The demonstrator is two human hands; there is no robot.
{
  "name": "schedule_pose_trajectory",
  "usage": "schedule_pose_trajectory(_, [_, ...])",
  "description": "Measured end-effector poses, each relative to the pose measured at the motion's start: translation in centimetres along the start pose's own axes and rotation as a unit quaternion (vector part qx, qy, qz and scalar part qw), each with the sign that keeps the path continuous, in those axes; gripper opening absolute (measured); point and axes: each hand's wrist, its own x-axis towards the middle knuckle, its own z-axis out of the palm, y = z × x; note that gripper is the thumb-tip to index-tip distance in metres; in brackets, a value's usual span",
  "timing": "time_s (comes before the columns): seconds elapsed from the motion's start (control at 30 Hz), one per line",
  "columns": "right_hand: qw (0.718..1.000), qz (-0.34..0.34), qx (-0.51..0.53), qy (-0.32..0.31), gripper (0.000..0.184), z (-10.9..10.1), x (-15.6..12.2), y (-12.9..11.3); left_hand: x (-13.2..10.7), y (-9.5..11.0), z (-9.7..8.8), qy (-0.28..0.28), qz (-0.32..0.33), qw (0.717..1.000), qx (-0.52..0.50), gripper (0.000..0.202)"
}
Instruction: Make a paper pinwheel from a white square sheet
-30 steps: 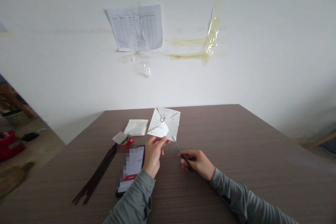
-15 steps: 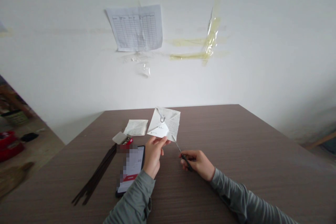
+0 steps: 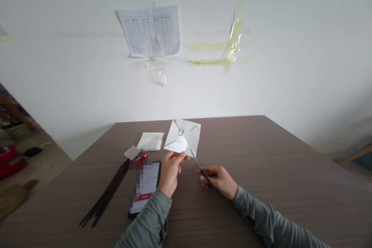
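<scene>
The left hand [image 3: 169, 170] is raised just above the tabletop, with its thumb and fingertips pressed together, pinching the lower edge of a folded white paper [image 3: 182, 137]. The paper is standing tilted in the air above the far middle of the table. It is a handwritten sheet with folded-over corners and a small hook-shaped mark whose nature is too small to tell. The right hand [image 3: 219, 182] is curled around the handles of small scissors [image 3: 203, 172], with its fingers closed and partly hidden. The narrow blades are pointing up and left, their tip just beside the paper's lower corner; I cannot tell whether they are touching it.

Left of the hands, a small red tin [image 3: 141, 157] is sitting open on the brown wood-grain table [image 3: 261, 151], its pale lid [image 3: 133, 152] tipped back and small items too tiny to identify lying inside. Beyond it, a folded pale packet [image 3: 150, 141] is lying flat. A phone [image 3: 144, 190] is lying below the tin, just beside the left wrist, and a bundle of thin dark rods [image 3: 106, 193] is stretching along its left. Down on the floor at the left edge, red containers [image 3: 11, 164] are sitting near a greenish basket [image 3: 17, 131]. A ruled sheet [image 3: 149, 31] and yellowed tape [image 3: 235, 33] are clinging to the white wall.
</scene>
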Motion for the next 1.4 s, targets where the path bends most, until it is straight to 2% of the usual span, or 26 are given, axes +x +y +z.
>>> schedule_pose_trajectory(0.2, [1.0, 0.001, 0.006, 0.0, 0.068, 0.1, 0.0, 0.2, -0.1, 0.2, 0.1, 0.001, -0.007, 1.0, 0.009, 0.031])
schedule_pose_trajectory(0.37, [1.0, 0.006, -0.006, -0.007, 0.073, 0.1, 0.0, 0.0, 0.0, 0.1, 0.1, 0.003, -0.007, 1.0, 0.013, 0.038])
schedule_pose_trajectory(0.6, [1.0, 0.01, -0.009, -0.003, 0.074, 0.1, 0.0, -0.3, -0.1, 0.2, 0.3, 0.009, -0.003, 1.0, 0.012, 0.03])
schedule_pose_trajectory(1.03, [1.0, -0.003, -0.008, 0.012, 0.066, 0.4, -0.3, -0.8, -0.4, 0.5, 0.3, -0.009, -0.01, 1.0, 0.011, 0.038])
schedule_pose_trajectory(1.4, [1.0, 0.004, -0.006, 0.012, 0.07, 0.6, -0.4, -1.4, -0.1, 0.1, -0.1, -0.009, -0.008, 1.0, 0.022, 0.042])
